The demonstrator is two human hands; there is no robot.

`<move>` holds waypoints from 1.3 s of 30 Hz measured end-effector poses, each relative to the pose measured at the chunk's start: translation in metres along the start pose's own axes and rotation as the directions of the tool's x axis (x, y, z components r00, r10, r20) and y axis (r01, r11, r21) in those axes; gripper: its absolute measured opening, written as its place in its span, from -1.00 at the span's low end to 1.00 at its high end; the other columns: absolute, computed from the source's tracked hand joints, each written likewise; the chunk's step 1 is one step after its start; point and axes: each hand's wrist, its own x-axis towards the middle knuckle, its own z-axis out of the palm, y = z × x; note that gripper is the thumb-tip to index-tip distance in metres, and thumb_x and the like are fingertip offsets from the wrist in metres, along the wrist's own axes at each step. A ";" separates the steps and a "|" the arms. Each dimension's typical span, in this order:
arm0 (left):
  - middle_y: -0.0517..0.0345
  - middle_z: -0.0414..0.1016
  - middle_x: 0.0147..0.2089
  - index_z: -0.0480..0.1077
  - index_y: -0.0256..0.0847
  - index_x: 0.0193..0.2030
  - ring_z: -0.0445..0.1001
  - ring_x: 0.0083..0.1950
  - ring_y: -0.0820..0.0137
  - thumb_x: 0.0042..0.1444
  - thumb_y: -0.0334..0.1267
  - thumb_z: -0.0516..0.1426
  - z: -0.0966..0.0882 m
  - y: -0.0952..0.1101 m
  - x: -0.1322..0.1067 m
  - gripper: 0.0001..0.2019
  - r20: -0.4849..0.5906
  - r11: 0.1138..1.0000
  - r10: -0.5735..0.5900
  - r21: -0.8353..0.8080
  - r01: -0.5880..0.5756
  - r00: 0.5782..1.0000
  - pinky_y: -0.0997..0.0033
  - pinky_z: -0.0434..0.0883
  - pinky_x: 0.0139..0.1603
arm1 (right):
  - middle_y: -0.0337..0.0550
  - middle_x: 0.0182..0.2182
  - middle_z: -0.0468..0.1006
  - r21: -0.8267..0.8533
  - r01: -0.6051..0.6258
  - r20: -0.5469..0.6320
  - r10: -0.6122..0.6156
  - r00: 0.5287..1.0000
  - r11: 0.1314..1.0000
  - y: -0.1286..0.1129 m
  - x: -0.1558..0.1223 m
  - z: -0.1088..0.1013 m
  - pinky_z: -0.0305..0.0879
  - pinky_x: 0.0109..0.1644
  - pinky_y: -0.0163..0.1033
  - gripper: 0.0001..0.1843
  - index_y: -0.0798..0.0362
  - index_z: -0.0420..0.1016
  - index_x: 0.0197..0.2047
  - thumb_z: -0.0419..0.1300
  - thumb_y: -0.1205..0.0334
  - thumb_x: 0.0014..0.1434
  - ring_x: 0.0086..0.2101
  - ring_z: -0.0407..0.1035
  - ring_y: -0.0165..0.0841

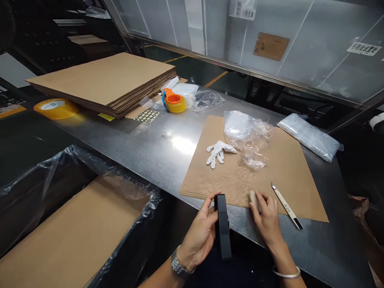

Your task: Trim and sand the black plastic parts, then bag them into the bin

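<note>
My left hand (pixel 200 232) grips a flat black rectangular object (pixel 222 228), held upright at the table's front edge; its far face is hidden from me. Over the front of a brown cardboard sheet (pixel 288 160), my right hand (pixel 267 218) pinches a small beige block (pixel 253 198), partly covered by the fingers. To the right of that hand a white-handled craft knife (pixel 286 206) marked A26 lies on the cardboard, its blade pointing away. Farther back on the sheet are a white glove (pixel 219 152) and crumpled clear plastic bags (pixel 247 130).
A stack of cardboard sheets (pixel 111 80) fills the table's far left. Beside it are an orange tape dispenser (pixel 175 102), a yellow tape roll (pixel 55 110) and a sticker sheet (pixel 147 116). A plastic-lined bin (pixel 69 228) stands at left. A wrapped packet (pixel 310 136) lies back right.
</note>
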 end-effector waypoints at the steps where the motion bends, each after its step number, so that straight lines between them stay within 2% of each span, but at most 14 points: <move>1: 0.20 0.43 -0.19 0.26 -0.04 0.06 0.44 -0.24 0.46 -0.01 -0.44 0.19 0.000 -0.001 -0.001 -0.53 -0.006 0.995 0.067 0.073 -0.067 0.998 0.44 0.38 -0.15 | 0.04 -0.22 0.36 -0.014 -0.011 0.002 0.011 1.000 1.000 0.003 0.007 0.003 0.31 -0.17 0.08 -0.63 0.07 0.35 0.06 0.06 0.16 0.21 -0.19 0.22 -0.14; 5: 0.10 0.36 0.08 0.34 -0.12 0.04 0.34 0.06 0.36 -0.05 -0.43 0.21 -0.006 -0.003 0.000 -0.54 0.022 0.920 0.287 0.274 -0.282 0.958 0.49 0.26 0.05 | 0.13 -0.11 0.34 -0.019 -0.052 -0.048 0.051 0.998 0.998 -0.011 0.018 0.001 0.19 -0.06 0.23 -0.59 0.10 0.31 0.10 0.04 0.13 0.21 -0.08 0.17 -0.04; 6: 0.08 0.35 0.08 0.31 -0.12 0.08 0.34 0.06 0.34 -0.04 -0.42 0.21 -0.008 -0.004 0.000 -0.51 0.027 0.905 0.309 0.298 -0.303 0.951 0.47 0.27 0.05 | 0.11 -0.09 0.34 0.047 -0.065 -0.015 0.066 0.998 0.997 -0.020 0.017 -0.003 0.20 -0.04 0.19 -0.58 0.08 0.28 0.12 0.03 0.15 0.23 -0.06 0.18 -0.06; 8: 0.07 0.38 0.03 0.21 -0.11 0.17 0.36 0.04 0.33 -0.02 -0.40 0.19 -0.012 -0.007 0.001 -0.44 0.035 0.888 0.331 0.327 -0.324 0.943 0.44 0.30 0.03 | 0.04 -0.09 0.38 0.281 -0.128 0.153 0.087 0.984 0.951 -0.041 0.012 -0.013 0.32 -0.10 -0.02 -0.59 0.02 0.24 0.16 0.00 0.17 0.25 -0.12 0.29 -0.17; 11: 0.05 0.40 0.00 0.13 -0.11 0.20 0.38 0.04 0.31 0.01 -0.38 0.18 -0.016 -0.013 0.002 -0.40 0.060 0.876 0.326 0.357 -0.325 0.943 0.42 0.32 0.01 | -0.06 -0.15 0.44 0.585 -0.350 0.430 0.087 0.899 0.731 -0.068 0.004 -0.022 0.37 -0.37 -0.31 -0.55 -0.02 0.18 0.20 0.03 0.15 0.25 -0.31 0.38 -0.36; 14: 0.01 0.41 0.00 0.20 -0.15 0.13 0.39 0.04 0.27 0.01 -0.35 0.19 -0.016 -0.015 -0.001 -0.49 0.054 0.858 0.302 0.420 -0.296 0.952 0.41 0.34 -0.01 | -0.19 -0.36 0.43 0.702 -0.502 0.525 0.109 0.844 0.505 -0.081 0.001 -0.023 0.31 -0.48 -0.38 -0.51 0.00 0.12 0.23 0.03 0.12 0.25 -0.48 0.34 -0.46; 16: -0.02 0.43 -0.03 0.25 -0.19 0.08 0.40 0.02 0.25 0.02 -0.33 0.19 -0.016 -0.014 -0.005 -0.56 0.065 0.843 0.266 0.468 -0.265 0.962 0.39 0.35 -0.02 | -0.21 -0.37 0.41 0.719 -0.532 0.528 0.146 0.837 0.447 -0.081 0.000 -0.022 0.30 -0.50 -0.39 -0.51 -0.02 0.13 0.23 0.02 0.12 0.25 -0.50 0.32 -0.48; 20: -0.03 0.45 -0.03 0.30 -0.19 0.04 0.38 0.04 0.22 0.06 -0.28 0.16 -0.017 -0.013 -0.013 -0.63 0.115 0.807 0.210 0.540 -0.238 0.971 0.38 0.34 -0.01 | -0.07 -0.14 0.41 0.697 -0.517 0.499 0.181 0.847 0.496 -0.077 0.001 -0.026 0.31 -0.50 -0.40 -0.54 -0.05 0.25 0.16 0.10 0.11 0.19 -0.36 0.36 -0.42; 22: -0.01 0.45 -0.03 0.32 -0.18 0.03 0.36 0.07 0.21 0.05 -0.26 0.17 -0.017 -0.012 -0.015 -0.63 0.124 0.804 0.204 0.544 -0.239 0.971 0.40 0.33 -0.01 | -0.07 -0.18 0.43 0.705 -0.525 0.525 0.146 0.838 0.477 -0.075 0.002 -0.029 0.33 -0.51 -0.39 -0.60 -0.03 0.33 0.09 0.13 0.13 0.17 -0.35 0.37 -0.39; 24: 0.01 0.48 -0.10 0.34 -0.19 0.01 0.38 0.02 0.22 0.05 -0.23 0.17 -0.016 -0.011 -0.018 -0.64 0.129 0.820 0.172 0.531 -0.215 0.977 0.42 0.33 -0.05 | -0.09 -0.24 0.44 0.720 -0.542 0.550 0.120 0.827 0.433 -0.075 0.003 -0.030 0.32 -0.51 -0.40 -0.66 -0.02 0.40 0.01 0.16 0.14 0.16 -0.33 0.36 -0.37; 27: 0.07 0.50 -0.31 0.35 -0.22 0.01 0.45 -0.22 0.31 0.03 -0.18 0.19 -0.015 -0.008 -0.020 -0.62 0.120 0.855 0.103 0.497 -0.149 0.987 0.45 0.35 -0.24 | -0.13 -0.29 0.40 0.759 -0.552 0.556 0.097 0.825 0.347 -0.075 0.004 -0.030 0.30 -0.53 -0.43 -0.71 -0.04 0.44 -0.06 0.20 0.16 0.12 -0.31 0.33 -0.37; 31: 0.11 0.49 -0.40 0.34 -0.23 0.01 0.39 -0.43 0.43 0.00 -0.13 0.20 -0.016 -0.005 -0.022 -0.57 0.128 0.896 0.040 0.435 -0.092 0.991 0.50 0.28 -0.44 | -0.21 -0.30 0.32 0.798 -0.551 0.558 0.045 0.828 0.245 -0.076 0.004 -0.028 0.26 -0.55 -0.46 -0.78 -0.09 0.47 -0.13 0.20 0.19 0.12 -0.45 0.25 -0.50; 35: 0.12 0.49 -0.38 0.29 -0.23 0.00 0.30 -0.50 0.54 0.04 -0.12 0.18 -0.019 -0.007 -0.020 -0.59 0.153 0.918 -0.007 0.394 -0.054 0.988 0.56 0.23 -0.50 | -0.27 -0.33 0.27 0.803 -0.569 0.573 0.032 0.819 0.179 -0.078 0.004 -0.028 0.28 -0.57 -0.48 -0.84 -0.10 0.47 -0.19 0.21 0.21 0.11 -0.53 0.22 -0.58; 39: 0.14 0.48 -0.45 0.30 -0.24 -0.03 0.35 -0.51 0.53 0.04 -0.11 0.17 -0.016 -0.007 -0.019 -0.62 0.142 0.957 -0.053 0.291 0.010 0.989 0.59 0.24 -0.51 | -0.31 -0.37 0.29 0.782 -0.613 0.607 0.082 0.790 0.112 -0.079 0.004 -0.027 0.30 -0.59 -0.45 -0.90 -0.01 0.38 -0.32 0.23 0.21 0.09 -0.57 0.26 -0.58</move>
